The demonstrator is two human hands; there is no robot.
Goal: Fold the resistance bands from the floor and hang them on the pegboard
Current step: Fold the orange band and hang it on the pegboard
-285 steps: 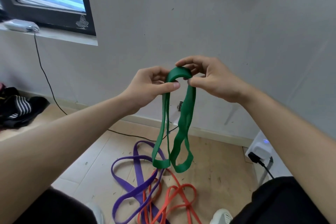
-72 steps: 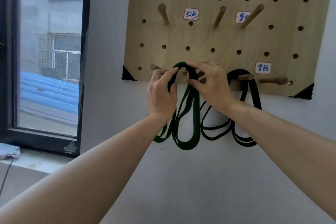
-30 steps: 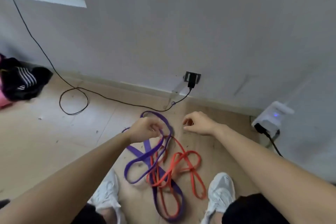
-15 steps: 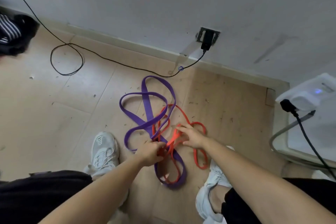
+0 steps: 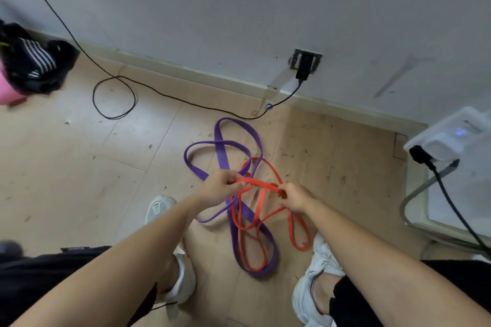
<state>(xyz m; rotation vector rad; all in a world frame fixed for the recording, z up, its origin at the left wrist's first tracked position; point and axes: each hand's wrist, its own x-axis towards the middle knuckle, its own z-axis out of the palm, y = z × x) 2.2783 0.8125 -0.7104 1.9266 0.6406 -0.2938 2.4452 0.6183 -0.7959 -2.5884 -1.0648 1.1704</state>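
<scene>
An orange-red resistance band lies tangled with a wider purple band on the wooden floor between my shoes. My left hand grips one stretch of the orange-red band, and my right hand grips the same band a little to the right. A short length of it is pulled taut between the two hands, lifted above the purple band. The rest of both bands rests in loops on the floor. The pegboard is out of view.
A black cable loops across the floor to a wall socket. A white device with a plugged cord sits at the right. Dark striped clothing lies at the far left. My white shoes flank the bands.
The green band was hung on the pegboard earlier. Since half a second ago both hands have closed on the orange-red band and lifted a stretch of it off the purple one.
</scene>
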